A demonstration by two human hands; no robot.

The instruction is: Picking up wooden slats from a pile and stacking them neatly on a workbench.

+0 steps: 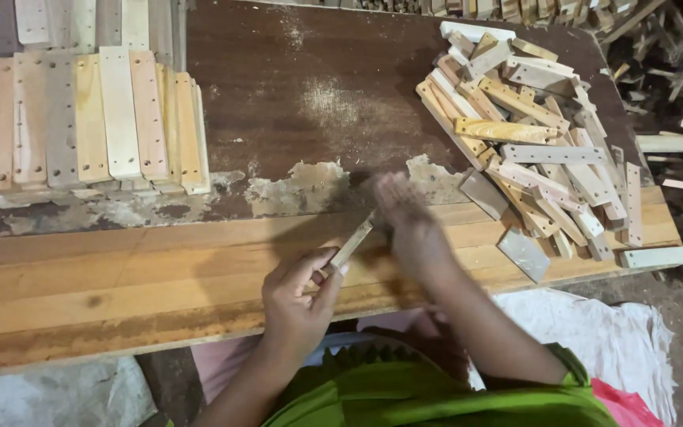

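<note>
The left hand pinches the near end of a thin, pale wooden slat between thumb and fingers, tilted above the near edge of the worn wooden bench. The right hand, blurred, lies flat and spread at the slat's far end. A loose heap of short wooden strips lies far right; a neat row of drilled wooden slats far left.

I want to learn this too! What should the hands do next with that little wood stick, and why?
Probably lay the wood strip with the neat row of strips. The left hand pinches it, and the blurred right hand is at its far tip.
</note>
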